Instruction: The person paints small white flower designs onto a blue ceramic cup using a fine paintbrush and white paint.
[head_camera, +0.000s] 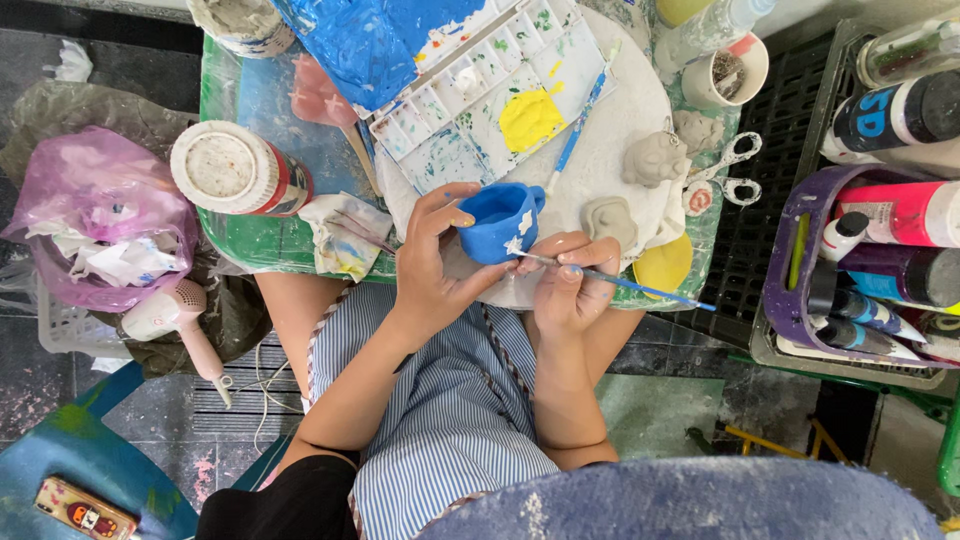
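My left hand (432, 262) grips a small blue-painted clay cup (497, 222) by its side, fingers curled over the rim. There are paint smudges on those fingers. My right hand (572, 285) holds a thin blue-handled brush (640, 287) whose tip touches a bare white patch on the cup's lower edge. Both hands work above the near edge of a round white board (620, 120), over my striped apron (450, 400).
On the board lie a paint palette (480, 100) with a yellow blob, another blue brush (578, 130) and two unpainted clay figures (655, 158) (610, 218). Scissors (728, 175) and a basket of paint bottles (880, 260) are to the right. A jar (235, 170), pink bag (100, 215) and hair dryer (175, 315) are to the left.
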